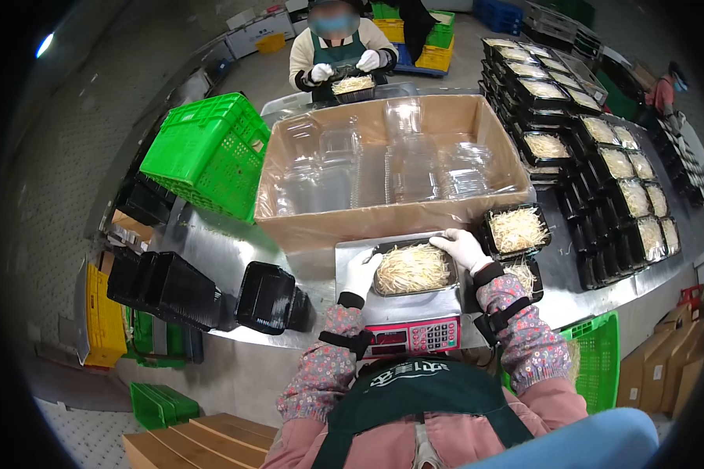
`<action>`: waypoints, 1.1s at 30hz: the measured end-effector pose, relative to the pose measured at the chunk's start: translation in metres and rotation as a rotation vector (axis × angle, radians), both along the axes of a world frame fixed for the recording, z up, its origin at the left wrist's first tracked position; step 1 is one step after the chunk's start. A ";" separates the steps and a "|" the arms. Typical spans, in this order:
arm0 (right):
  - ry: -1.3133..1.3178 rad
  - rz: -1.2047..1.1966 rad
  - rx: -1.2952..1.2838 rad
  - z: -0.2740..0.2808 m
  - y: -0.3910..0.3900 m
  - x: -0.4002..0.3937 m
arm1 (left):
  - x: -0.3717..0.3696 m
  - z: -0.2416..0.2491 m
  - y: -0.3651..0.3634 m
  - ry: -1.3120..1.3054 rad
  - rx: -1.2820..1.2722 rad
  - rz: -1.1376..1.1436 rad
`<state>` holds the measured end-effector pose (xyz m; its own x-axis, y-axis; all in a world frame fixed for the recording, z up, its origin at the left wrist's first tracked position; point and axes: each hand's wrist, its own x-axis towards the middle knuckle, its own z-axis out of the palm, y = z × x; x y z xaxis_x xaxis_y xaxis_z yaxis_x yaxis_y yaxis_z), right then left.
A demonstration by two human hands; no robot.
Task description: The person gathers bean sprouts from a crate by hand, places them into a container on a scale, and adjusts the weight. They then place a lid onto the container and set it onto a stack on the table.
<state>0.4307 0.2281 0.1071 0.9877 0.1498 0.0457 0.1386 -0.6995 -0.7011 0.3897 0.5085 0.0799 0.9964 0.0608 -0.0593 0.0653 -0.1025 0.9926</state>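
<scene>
A black tray of pale bean sprouts [413, 268] sits on the metal plate of a digital scale [411, 338] with a red keypad panel. My left hand [362, 275], in a white glove, grips the tray's left edge. On the opposite side my right hand [463, 250], gloved too, holds the upper right corner with its fingers on the rim. Just right of my right hand stand more filled trays [516, 230], one partly hidden behind my forearm.
A cardboard box [321, 230] of clear plastic lids [414, 168] stands ahead. Empty black trays [264, 297] and a tilted green crate [203, 148] are at left. Stacked packed trays [637, 195] line the right. Across the table a person [340, 55] handles another tray.
</scene>
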 end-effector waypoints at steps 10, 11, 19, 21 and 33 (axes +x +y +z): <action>0.288 -0.082 0.723 -0.011 -0.001 -0.006 | 0.010 -0.022 0.001 -0.027 -0.157 0.050; 0.275 -0.091 0.571 -0.008 -0.005 -0.010 | 0.006 -0.020 0.001 -0.033 -0.164 0.058; 0.741 0.001 1.045 0.010 -0.020 -0.089 | -0.074 0.025 0.012 0.506 -0.593 -0.045; 0.738 -0.055 1.088 0.003 -0.010 -0.088 | -0.072 0.022 0.008 0.412 -0.665 0.042; -0.365 0.109 -0.153 0.091 0.067 -0.047 | -0.089 0.035 -0.020 0.727 -0.610 -0.050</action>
